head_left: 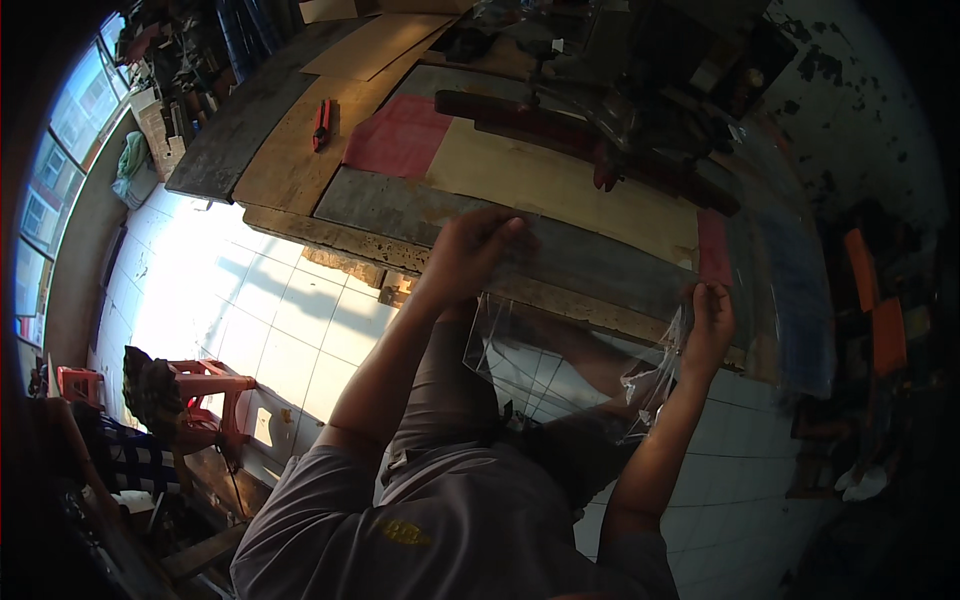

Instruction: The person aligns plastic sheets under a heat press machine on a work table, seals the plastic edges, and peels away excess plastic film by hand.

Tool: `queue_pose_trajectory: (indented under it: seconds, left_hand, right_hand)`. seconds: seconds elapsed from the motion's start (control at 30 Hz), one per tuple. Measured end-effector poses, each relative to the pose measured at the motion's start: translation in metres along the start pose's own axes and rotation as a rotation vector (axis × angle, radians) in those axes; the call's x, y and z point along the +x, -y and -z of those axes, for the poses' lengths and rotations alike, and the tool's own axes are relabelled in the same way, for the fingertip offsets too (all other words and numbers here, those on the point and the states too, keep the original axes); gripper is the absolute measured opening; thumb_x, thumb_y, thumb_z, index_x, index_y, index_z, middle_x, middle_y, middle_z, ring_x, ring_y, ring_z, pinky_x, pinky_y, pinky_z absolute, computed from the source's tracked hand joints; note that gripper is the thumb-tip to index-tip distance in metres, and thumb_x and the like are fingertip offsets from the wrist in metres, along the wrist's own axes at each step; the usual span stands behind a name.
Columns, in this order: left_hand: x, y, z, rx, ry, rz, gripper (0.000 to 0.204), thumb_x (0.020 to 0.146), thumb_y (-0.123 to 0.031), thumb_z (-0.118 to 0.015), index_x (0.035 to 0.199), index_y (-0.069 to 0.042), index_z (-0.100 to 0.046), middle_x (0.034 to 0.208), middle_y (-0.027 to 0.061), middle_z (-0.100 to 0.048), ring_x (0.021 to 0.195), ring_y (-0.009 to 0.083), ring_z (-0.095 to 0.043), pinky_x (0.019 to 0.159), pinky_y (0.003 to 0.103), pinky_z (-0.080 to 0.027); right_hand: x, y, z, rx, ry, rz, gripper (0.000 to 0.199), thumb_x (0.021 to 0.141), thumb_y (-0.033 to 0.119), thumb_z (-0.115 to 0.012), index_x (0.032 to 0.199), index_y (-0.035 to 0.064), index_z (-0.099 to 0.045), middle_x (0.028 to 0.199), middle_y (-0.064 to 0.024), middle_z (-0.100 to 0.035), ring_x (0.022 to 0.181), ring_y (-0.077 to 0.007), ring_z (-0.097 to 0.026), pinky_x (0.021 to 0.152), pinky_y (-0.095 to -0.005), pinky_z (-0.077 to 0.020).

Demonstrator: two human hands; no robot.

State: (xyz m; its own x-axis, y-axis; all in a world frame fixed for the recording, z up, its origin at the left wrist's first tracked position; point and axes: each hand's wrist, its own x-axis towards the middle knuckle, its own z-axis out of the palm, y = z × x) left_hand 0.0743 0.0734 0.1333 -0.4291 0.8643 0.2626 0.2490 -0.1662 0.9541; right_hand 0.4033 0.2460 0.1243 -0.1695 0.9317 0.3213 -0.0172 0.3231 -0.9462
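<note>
A clear plastic sheet (540, 375) hangs between my hands in front of the table's near edge. It is see-through and crumpled along its right side, over my lap. My left hand (470, 255) is closed in a pinch at its upper left, with slight blur at the fingertips. On the right, my right hand (708, 315) pinches the sheet's upper right corner. Just beyond my hands lies a pale yellow strip (560, 180) with a red end piece (400, 135) on the left. A dark red bar (500, 115) on a dark machine stands over this strip.
A red cutter (322, 125) lies on the wooden board (285, 140) at the left. Brown cardboard (375, 45) rests at the back. A pink plastic stool (215, 385) stands on the white tiled floor to my left. Orange parts (886, 335) show at the far right.
</note>
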Motion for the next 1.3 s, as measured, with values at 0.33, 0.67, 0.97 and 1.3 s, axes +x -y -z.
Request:
queue_pose_trajectory:
  seconds: [0.33, 0.67, 0.97, 1.3]
  left_hand:
    - [0.0, -0.041, 0.006, -0.225, -0.089, -0.087, 0.029, 0.11, -0.019, -0.057, 0.115, 0.008, -0.068, 0.094, 0.015, -0.079, 0.088, 0.0213, -0.078, 0.082, 0.031, -0.06]
    - [0.004, -0.05, 0.015, -0.154, -0.152, -0.137, 0.031, 0.111, -0.022, -0.056, 0.117, 0.006, -0.069, 0.093, 0.0143, -0.078, 0.082, 0.0208, -0.078, 0.074, 0.03, -0.059]
    - [-0.008, -0.026, 0.014, 0.293, -0.263, -0.263, 0.021, 0.107, -0.017, -0.061, 0.109, 0.0, -0.073, 0.096, 0.01, -0.079, 0.088, 0.0197, -0.076, 0.079, 0.033, -0.056]
    - [-0.06, 0.038, -0.005, 0.541, -0.508, -0.39, 0.011, 0.097, -0.003, -0.066, 0.106, -0.002, -0.073, 0.099, 0.0113, -0.078, 0.093, 0.0292, -0.074, 0.092, 0.042, -0.055]
  right_hand:
    - [-0.003, 0.071, 0.021, -0.022, 0.1, 0.01, 0.031, 0.099, 0.022, -0.078, 0.116, -0.0029, -0.073, 0.101, -0.0079, -0.077, 0.096, -0.0117, -0.069, 0.094, -0.0269, -0.0486]
    - [-0.004, 0.102, 0.011, -0.086, 0.081, 0.081, 0.032, 0.1, 0.028, -0.077, 0.109, -0.0027, -0.075, 0.099, -0.0067, -0.077, 0.096, -0.0106, -0.068, 0.091, -0.0263, -0.0488]
    - [-0.021, 0.031, 0.005, -0.072, 0.109, 0.12, 0.023, 0.104, 0.021, -0.072, 0.111, -0.0001, -0.071, 0.1, -0.0036, -0.075, 0.094, -0.0088, -0.067, 0.087, -0.0241, -0.05]
    - [-0.065, -0.002, -0.006, -0.334, 0.136, 0.288, 0.016, 0.111, 0.009, -0.05, 0.122, 0.0027, -0.059, 0.112, -0.0081, -0.075, 0.104, -0.0137, -0.07, 0.089, -0.0267, -0.0518]
